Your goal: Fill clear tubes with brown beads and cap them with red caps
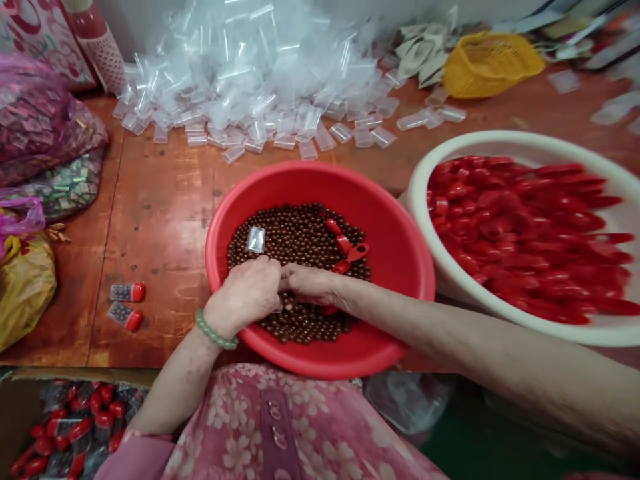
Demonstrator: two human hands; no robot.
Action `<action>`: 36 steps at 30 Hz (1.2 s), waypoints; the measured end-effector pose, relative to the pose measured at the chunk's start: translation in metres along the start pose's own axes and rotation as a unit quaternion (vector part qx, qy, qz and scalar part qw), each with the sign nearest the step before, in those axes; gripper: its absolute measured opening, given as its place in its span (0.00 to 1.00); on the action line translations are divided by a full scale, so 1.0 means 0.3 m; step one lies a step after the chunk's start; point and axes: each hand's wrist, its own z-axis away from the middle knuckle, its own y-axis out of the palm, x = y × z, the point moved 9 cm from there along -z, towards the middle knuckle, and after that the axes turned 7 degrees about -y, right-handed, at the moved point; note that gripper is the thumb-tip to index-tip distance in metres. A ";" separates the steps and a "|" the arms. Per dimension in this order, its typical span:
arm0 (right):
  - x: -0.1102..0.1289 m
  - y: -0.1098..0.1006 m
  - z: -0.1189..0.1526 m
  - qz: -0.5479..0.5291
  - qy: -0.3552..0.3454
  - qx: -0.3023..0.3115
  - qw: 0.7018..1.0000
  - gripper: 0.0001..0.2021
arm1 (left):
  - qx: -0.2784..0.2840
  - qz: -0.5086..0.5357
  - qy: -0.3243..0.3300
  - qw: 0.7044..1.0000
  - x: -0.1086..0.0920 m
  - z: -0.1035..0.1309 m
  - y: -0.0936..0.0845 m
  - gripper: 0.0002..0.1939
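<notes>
Both hands meet over a red basin (395,240) partly filled with small round brown balls (290,230). My left hand (245,293), with a green bead bracelet (215,330) at the wrist, is closed with its knuckles up. Fingertip to fingertip against it, my right hand (310,283) is closed too, low over the balls. Whatever lies between the fingers is hidden. A small silvery packet (256,240) rests on the balls just beyond my left hand. Several red plastic pieces (343,244) lie on the balls beyond my right hand.
A white basin (423,193) full of red caps (505,227) stands at the right. Clear plastic tubes (260,87) are heaped at the back, near a yellow basket (493,63). Two filled red-capped tubes (126,292) lie left; more fill a box (15,400) below. Bags (45,120) line the left.
</notes>
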 end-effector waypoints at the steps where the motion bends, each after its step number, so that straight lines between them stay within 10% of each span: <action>1: 0.013 0.001 -0.002 -0.015 0.001 0.006 1.000 0.17 | -0.032 0.012 -0.010 0.999 0.016 -0.004 -0.022 0.12; 9: 0.228 -0.121 0.053 0.115 -0.119 -0.042 0.985 0.07 | -0.106 0.125 -0.031 0.986 0.073 -0.020 -0.089 0.15; 14: 0.310 -0.081 0.115 0.582 -0.229 -0.121 0.771 0.13 | -0.108 0.144 -0.045 0.983 0.074 -0.018 -0.092 0.14; 16: 0.259 -0.040 0.099 0.633 -0.215 -0.074 0.740 0.14 | -0.102 0.148 -0.047 0.983 0.074 -0.018 -0.092 0.14; 26: 0.195 -0.134 0.056 0.595 -0.170 -0.028 0.785 0.05 | -0.100 0.208 -0.025 0.973 0.073 -0.016 -0.107 0.14; 36: 0.200 0.166 -0.015 0.524 -0.284 0.059 0.801 0.21 | -0.130 0.191 0.003 0.973 0.080 -0.020 -0.107 0.15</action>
